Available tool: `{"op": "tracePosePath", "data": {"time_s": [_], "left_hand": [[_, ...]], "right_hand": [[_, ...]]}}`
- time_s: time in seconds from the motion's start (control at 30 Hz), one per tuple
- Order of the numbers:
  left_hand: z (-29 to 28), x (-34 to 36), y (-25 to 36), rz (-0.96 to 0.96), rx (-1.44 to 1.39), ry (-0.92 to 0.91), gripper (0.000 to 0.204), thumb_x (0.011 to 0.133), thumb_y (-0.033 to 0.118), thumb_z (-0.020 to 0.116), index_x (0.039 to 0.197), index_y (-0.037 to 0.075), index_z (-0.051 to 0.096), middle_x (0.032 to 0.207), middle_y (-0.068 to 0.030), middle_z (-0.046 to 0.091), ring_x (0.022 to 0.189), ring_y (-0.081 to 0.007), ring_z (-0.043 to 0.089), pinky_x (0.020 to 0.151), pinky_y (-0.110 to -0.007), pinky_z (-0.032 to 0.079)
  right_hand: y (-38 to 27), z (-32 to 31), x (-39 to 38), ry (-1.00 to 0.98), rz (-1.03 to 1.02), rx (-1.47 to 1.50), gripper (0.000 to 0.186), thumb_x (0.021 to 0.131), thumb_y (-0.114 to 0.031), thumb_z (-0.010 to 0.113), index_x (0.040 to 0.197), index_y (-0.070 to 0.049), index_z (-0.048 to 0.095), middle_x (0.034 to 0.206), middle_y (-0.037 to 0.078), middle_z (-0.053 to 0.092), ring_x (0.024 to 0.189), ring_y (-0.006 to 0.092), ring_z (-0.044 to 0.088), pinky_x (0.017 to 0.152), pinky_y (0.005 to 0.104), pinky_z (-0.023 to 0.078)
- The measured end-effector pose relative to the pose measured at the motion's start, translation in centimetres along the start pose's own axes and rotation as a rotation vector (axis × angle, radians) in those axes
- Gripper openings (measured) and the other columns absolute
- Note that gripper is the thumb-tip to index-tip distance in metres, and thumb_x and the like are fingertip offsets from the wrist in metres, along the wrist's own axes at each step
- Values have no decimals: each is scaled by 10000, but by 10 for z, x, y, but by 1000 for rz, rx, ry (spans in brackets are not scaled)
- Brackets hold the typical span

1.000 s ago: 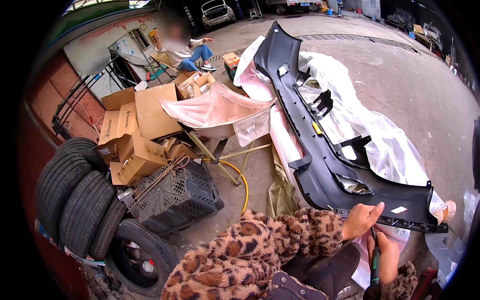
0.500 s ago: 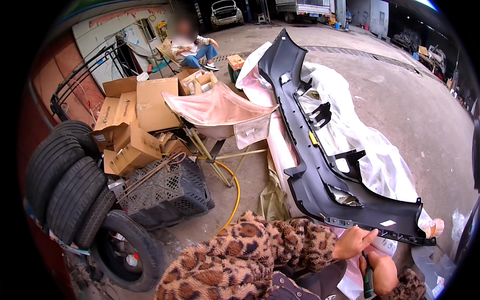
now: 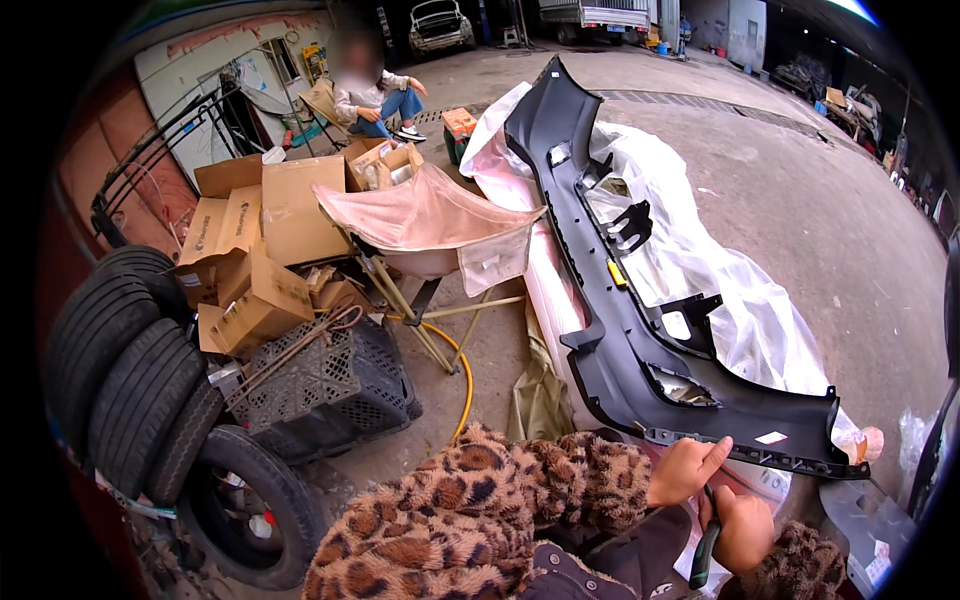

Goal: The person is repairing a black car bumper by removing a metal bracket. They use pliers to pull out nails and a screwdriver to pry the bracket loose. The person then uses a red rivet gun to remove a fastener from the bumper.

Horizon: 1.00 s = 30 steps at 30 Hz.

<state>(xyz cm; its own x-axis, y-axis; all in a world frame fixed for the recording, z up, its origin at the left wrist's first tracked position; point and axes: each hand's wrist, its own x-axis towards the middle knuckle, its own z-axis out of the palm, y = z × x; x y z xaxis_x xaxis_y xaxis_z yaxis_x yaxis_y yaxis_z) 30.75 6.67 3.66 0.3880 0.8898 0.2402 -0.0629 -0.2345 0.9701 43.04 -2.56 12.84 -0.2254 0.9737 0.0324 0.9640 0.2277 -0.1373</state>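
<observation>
Head view: black bumper cover [image 3: 622, 330] lying on the ground with its near end at the person's two hands.
At the bumper's near edge, the left hand [image 3: 685, 472] has its fingers curled and thumb stretched out; whether it pinches anything cannot be told. Just to its right and nearer, the right hand [image 3: 742, 530] is closed around a black-and-green tool handle [image 3: 704, 562]. The bumper runs from near right toward the far middle, on white wrapping sheet [image 3: 770, 320], with a small yellow object [image 3: 616, 273] lying on it. Left of it stands a pink folding chair [image 3: 430, 215]; farther left are cardboard boxes [image 3: 303, 212], a black plastic crate [image 3: 335, 390] and tyres [image 3: 145, 400]. A seated person [image 3: 360, 100] is at far left.
</observation>
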Motion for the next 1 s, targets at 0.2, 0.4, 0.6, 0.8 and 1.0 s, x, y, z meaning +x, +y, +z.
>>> {"op": "tracePosePath", "data": {"time_s": [0.2, 0.4, 0.6, 0.8, 1.0], "left_hand": [[-19, -2, -8, -2, -10, 71, 552, 1082, 333, 451, 709, -62, 552, 537, -151, 516, 467, -189, 514, 490, -377, 401], [-20, -2, 12, 13, -139, 55, 553, 1090, 327, 436, 710, -64, 535, 540, -130, 496, 486, -154, 441, 495, -353, 389], [-23, -7, 8, -27, -105, -5, 539, 1088, 319, 445, 725, -69, 533, 550, -131, 467, 525, -142, 367, 506, -365, 372], [-16, -10, 5, 65, -90, 25, 533, 1082, 314, 461, 727, -78, 529, 567, -173, 433, 532, -177, 347, 522, -391, 376], [-17, -14, 12, -32, -13, -28, 536, 1082, 316, 459, 715, -69, 526, 586, -186, 439, 538, -181, 352, 530, -396, 375]], "right_hand": [[-16, -17, 27, -356, 484, 940, 314, 988, -194, 588, 751, 7, 631, 518, 95, 554, 407, 232, 524, 391, 371, 397], [-2, -18, 21, -658, 822, 1741, 415, 1039, -416, 458, 964, -36, 608, 535, 16, 380, 363, 115, 347, 331, 267, 267], [-21, -26, 14, -428, 633, 1318, 362, 1047, -331, 483, 923, -26, 634, 528, 37, 464, 382, 141, 433, 330, 312, 330], [-14, -11, 1, -21, -108, -52, 245, 896, -235, 671, 844, -2, 616, 601, 136, 593, 483, 291, 587, 435, 391, 410], [-28, -22, -4, 52, -329, -709, 262, 807, -189, 617, 957, 23, 650, 635, 76, 569, 487, 196, 577, 425, 346, 423]]}}
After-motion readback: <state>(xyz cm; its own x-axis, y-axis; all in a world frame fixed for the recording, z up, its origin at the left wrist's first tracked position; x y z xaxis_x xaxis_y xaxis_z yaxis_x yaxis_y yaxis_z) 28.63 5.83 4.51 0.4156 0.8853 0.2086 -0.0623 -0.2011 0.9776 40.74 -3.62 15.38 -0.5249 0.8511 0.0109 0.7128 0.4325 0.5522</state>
